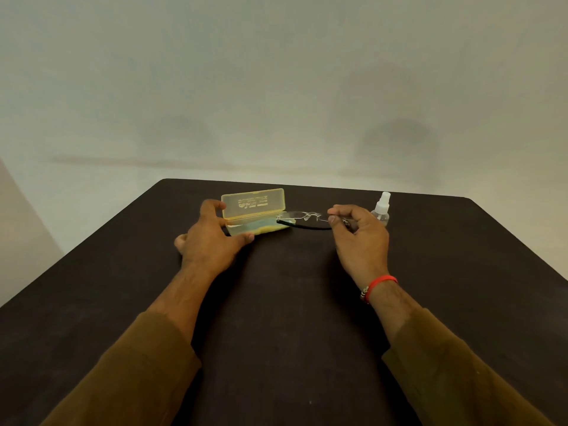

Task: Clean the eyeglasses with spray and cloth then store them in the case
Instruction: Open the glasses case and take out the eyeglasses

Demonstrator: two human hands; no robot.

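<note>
Eyeglasses are in your right hand, out past the middle of the table, at about 12 o'clock from you. Your thumb and first fingers pinch their right end, and your other fingers curl in loosely. Your left hand holds the left end of the yellow case, at about 11 o'clock. One finger is up by the open lid and the thumb is at the front edge of the bottom half. The cloth lies inside the case. The spray bottle stands at 1 o'clock, just behind your right hand, and no hand is on it.

I think you are near the start. The case is open and the glasses are out of it. The cloth is not in your hand and the bottle stands alone, so the spraying, the wiping and the putting away all look left to do. I cannot tell if the lenses are clean or dirty.

The glasses run long ways from 9 o'clock to 3 o'clock, side to side in front of you. Their left tip is just beside the right end of the case; I cannot tell if it touches. They look folded, with a dark arm running under the clear lenses. Which way the lenses face I cannot tell.
</note>
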